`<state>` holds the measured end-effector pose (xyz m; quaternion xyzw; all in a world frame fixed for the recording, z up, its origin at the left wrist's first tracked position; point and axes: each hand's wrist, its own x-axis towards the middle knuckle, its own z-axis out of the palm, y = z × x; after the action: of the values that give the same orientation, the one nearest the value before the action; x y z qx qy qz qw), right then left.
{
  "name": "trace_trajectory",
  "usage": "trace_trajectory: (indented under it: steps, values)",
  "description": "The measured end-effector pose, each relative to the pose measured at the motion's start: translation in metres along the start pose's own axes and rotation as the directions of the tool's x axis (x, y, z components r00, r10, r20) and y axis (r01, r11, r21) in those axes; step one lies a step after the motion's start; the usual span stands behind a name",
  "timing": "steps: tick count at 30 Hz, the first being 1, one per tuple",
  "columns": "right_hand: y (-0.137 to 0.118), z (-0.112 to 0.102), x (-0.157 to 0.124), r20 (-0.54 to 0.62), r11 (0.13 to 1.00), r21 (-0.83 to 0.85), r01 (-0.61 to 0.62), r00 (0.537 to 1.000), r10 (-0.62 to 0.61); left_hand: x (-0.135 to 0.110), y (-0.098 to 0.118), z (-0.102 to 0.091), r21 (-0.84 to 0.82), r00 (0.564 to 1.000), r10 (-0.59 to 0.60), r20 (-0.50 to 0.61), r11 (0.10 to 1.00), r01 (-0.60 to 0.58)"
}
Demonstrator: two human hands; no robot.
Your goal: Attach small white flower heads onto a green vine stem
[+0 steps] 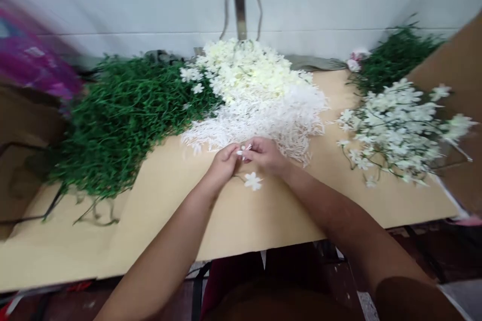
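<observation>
Left hand (223, 163): pinching a small white flower (244, 151)
Right hand (265, 154): pinching the same flower
Loose flower (252, 181): on table (158, 220), just near the hands

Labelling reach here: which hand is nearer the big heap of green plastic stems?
Left. The left hand is at the table's middle, on the side toward the heap of green plastic stems. The right hand touches it from the far side, farther from the heap.
</observation>
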<state>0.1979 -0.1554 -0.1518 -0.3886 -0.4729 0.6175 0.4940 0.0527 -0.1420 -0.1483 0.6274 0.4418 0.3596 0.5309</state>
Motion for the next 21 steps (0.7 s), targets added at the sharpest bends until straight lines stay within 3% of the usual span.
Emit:
trace_trajectory:
  steps: [7,11,13,15,18,19,21]
  values:
    - [0.003,0.003,0.0,-0.002,0.979,-0.182,0.09,0.996,-0.092,0.004,0.001,-0.001,0.009,0.997,-0.078,-0.006,0.997,0.079]
    - [-0.004,0.007,-0.004,-0.033,0.984,-0.177,0.022,0.999,-0.028,0.003,0.002,-0.001,-0.064,0.997,-0.07,0.022,0.995,0.071]
    - [-0.017,0.004,-0.011,-0.052,0.952,-0.303,0.044,0.997,-0.063,0.002,0.006,-0.002,-0.09,0.998,-0.041,0.047,0.995,0.046]
    - [-0.04,-0.006,-0.027,-0.085,0.849,-0.517,0.113,0.98,-0.182,0.001,0.01,-0.003,-0.083,0.998,-0.013,0.069,0.996,0.019]
    - [-0.093,-0.039,-0.073,-0.191,0.621,-0.777,0.104,0.901,-0.39,0.002,0.011,-0.003,-0.052,0.996,-0.01,0.085,0.999,0.015]
    - [-0.113,-0.055,-0.094,-0.252,0.56,-0.825,0.07,0.842,-0.478,0.003,0.008,-0.003,-0.042,0.995,-0.009,0.096,0.999,0.013]
    - [-0.15,-0.093,-0.136,-0.387,0.473,-0.88,-0.036,0.632,-0.672,0.005,0.001,-0.002,-0.028,0.992,0.013,0.122,1.0,-0.009]
